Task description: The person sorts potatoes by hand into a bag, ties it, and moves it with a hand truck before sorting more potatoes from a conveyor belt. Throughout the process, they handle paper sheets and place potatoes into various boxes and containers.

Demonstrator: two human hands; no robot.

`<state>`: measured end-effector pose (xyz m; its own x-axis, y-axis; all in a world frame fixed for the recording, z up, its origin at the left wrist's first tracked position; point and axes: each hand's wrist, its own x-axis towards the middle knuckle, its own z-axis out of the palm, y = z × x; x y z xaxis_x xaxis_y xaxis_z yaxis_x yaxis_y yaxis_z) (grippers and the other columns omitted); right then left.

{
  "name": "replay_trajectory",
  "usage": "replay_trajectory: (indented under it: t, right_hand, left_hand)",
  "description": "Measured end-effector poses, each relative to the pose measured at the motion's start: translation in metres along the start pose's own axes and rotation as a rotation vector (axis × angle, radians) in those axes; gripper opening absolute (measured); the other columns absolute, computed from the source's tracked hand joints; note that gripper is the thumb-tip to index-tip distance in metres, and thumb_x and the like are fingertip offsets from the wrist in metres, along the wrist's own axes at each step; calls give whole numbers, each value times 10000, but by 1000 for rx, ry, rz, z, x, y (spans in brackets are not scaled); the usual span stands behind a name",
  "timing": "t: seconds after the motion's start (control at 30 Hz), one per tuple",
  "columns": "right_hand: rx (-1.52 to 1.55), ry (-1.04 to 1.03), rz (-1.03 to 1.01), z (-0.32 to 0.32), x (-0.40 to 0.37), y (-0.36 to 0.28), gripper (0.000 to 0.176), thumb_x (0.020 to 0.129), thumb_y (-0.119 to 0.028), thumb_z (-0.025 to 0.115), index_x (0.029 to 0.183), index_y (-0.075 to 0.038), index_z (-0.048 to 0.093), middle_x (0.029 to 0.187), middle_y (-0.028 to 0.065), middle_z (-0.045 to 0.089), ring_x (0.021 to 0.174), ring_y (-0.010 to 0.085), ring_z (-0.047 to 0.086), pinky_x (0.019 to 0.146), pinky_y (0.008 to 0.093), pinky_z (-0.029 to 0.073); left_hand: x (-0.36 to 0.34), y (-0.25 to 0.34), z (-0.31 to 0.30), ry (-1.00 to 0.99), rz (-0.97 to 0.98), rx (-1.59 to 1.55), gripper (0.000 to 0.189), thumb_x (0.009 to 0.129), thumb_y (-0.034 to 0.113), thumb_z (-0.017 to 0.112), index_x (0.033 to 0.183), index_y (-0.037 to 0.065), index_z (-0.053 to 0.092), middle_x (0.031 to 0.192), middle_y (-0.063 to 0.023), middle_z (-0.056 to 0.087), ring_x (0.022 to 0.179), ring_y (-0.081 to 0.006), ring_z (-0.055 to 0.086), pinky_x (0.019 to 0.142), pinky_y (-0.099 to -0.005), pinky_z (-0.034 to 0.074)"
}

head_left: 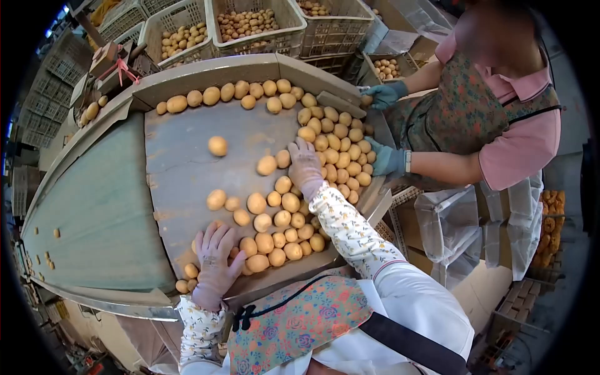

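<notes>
Closest to the camera is a floral apron (pixel 300 319) with a dark strap across it, and flower-print sleeves reach out from it toward the counter (pixel 187 162). Along the left edge of the counter runs a green belt (pixel 94 206) carrying a few stray pieces. At the right edge a co-worker in a pink shirt leans in, one teal glove (pixel 387 95) at the far corner and the other teal glove (pixel 387 159) against the heaped pile, crowding that side. Clear plastic bags (pixel 450 225) hang over cardboard boxes below the co-worker.

At the far side stand pale plastic crates; the middle crate (pixel 250 25) is filled with the same round yellow-brown produce (pixel 281 219) (potatoes or fruit, I cannot tell which), and the crate to its left (pixel 181 37) is partly filled.

The left hand (pixel 215 265), gloved, lies open and palm down at the near edge of the counter, fingers spread, with produce touching its fingertips and lying just to its right. The right hand (pixel 306 165), also gloved, rests open on top of the produce mid-counter, gripping nothing, with pieces all around it. One lone piece (pixel 217 145) sits apart, further left.
</notes>
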<state>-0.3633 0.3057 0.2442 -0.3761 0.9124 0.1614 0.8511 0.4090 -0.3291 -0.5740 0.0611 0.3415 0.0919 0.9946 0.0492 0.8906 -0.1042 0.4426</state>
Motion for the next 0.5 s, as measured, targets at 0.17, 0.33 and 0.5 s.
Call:
replay_trajectory:
  t: [0.17,0.33,0.5]
  right_hand:
    - [-51,-320,227,-9,12,-4,280,806,-7,597,1079,-63,568,1268,172,508,1152,369,532,934,442,492]
    - [-121,-506,225,-30,13,5,348,831,-73,622,1173,-53,561,1334,200,489,1179,432,519,954,441,488]
    - [-26,-451,165,-37,9,23,265,876,-166,615,1131,-100,584,1094,186,648,1099,337,599,920,418,479]
  left_hand:
    - [1,-2,6,115,37,-3,544,797,239,713,1294,96,547,1309,-111,538,1282,-333,450,1100,-544,264]
    - [4,1,-2,140,41,-31,511,811,216,705,1288,109,557,1284,-90,555,1241,-296,483,1101,-526,273]
    - [12,11,-8,166,-8,-39,444,828,180,696,1251,113,583,1239,-71,592,1211,-280,511,1100,-521,274]
